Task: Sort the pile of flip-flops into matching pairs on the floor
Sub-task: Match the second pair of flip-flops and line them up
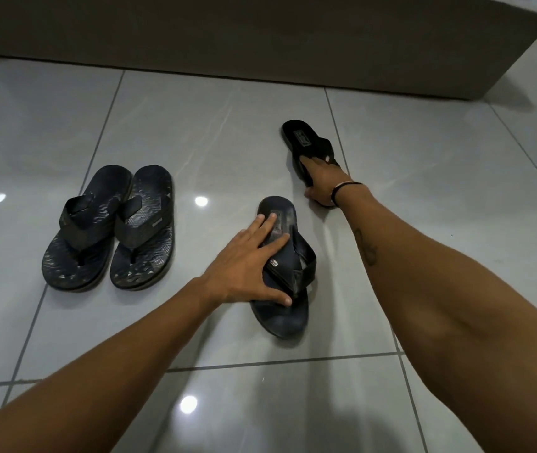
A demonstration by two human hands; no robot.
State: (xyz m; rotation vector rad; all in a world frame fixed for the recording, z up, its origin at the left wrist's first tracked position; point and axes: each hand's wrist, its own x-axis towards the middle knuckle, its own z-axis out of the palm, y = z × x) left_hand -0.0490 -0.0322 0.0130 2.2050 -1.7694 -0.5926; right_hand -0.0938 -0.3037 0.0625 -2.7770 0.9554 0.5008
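Head view, only one camera: grey tiled floor [195, 132], a dark low furniture base [227, 34] along the back. At left a patterned pair of flip-flops [110, 227] already sits side by side, touching, toes toward the camera; looks like the finished pair, parked away from the work area. The left hand [247, 259] lies flat and open on the near dark flip-flop [285, 273], fingers spread over the heel end, thumb down by the strap, pinning or sliding it rather than gripping. The right hand [321, 183] reaches further out to the far black flip-flop [309, 145], fingers curled round its toe end and thumb at the sole edge, so it seems to have hold. The two loose ones lie apart, likely mates, probably about to be drawn together. A black band [345, 188] sits on the right wrist.
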